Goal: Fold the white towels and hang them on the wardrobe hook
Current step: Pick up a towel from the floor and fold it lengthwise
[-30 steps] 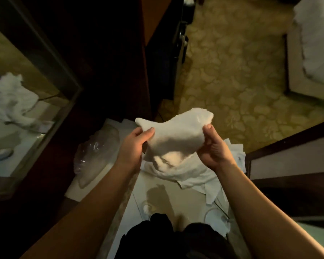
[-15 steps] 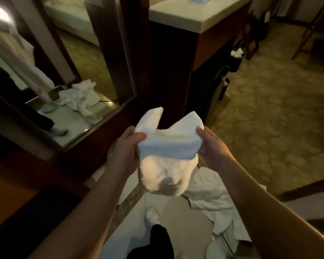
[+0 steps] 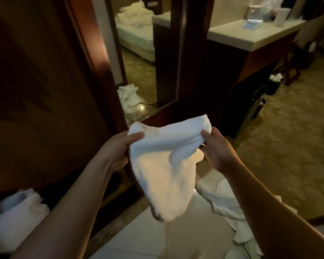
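Observation:
I hold a folded white towel [image 3: 165, 165] up in front of me by its top edge, and the rest of it hangs down in a loose fold. My left hand [image 3: 116, 148] pinches the top left corner with thumb over the cloth. My right hand [image 3: 215, 146] pinches the top right corner. More white towels [image 3: 224, 200] lie crumpled on the pale tiled floor below my right forearm. The dark wooden wardrobe [image 3: 45, 90] rises on the left. No hook shows in view.
A mirror panel [image 3: 142, 58] beside the wardrobe reflects a bed and a towel heap. A white bundle [image 3: 17, 215] sits low at the left. A counter with a pale top [image 3: 251, 34] stands at the right, a bin [image 3: 274, 84] beyond it, and patterned carpet [image 3: 288, 137].
My view has tilted up from the floor to the wardrobe and mirror. Both hands have kept their hold and raised the towel, which now hangs longer below them.

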{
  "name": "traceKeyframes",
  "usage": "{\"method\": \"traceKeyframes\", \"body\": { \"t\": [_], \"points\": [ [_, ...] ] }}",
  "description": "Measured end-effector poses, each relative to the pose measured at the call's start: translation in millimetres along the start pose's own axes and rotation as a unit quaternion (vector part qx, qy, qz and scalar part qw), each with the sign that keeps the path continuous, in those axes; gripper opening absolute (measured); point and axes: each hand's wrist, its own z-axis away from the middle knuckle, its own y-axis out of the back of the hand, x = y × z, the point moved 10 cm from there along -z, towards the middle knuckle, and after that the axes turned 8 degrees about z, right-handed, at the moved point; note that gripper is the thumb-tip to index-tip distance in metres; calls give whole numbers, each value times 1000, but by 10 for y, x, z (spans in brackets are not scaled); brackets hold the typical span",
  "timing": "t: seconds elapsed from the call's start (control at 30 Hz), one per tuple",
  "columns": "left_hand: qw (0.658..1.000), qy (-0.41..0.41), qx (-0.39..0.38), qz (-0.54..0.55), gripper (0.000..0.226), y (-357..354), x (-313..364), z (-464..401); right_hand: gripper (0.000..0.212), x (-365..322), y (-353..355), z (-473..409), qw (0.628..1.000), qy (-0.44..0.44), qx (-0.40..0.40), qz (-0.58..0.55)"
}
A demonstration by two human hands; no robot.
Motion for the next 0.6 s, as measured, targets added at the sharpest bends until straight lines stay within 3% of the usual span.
{"method": "traceKeyframes", "body": {
  "t": [0.1,0.37,0.5,0.6],
  "points": [
    [999,-32,-15,19,37,579,70,507,24,-5,-651,472,999,23,-22,36],
    [998,-41,54,3,37,2067,255,1947,22,232,-2220,1514,993,44,-46,104],
    [989,-77,109,-57,11,2518,499,2516,32,309,-2752,1831,989,54,-70,119],
    [969,-135,166,-125,20,2893,739,2916,13,315,-3112,2063,982,87,-73,149]
  ]
}}
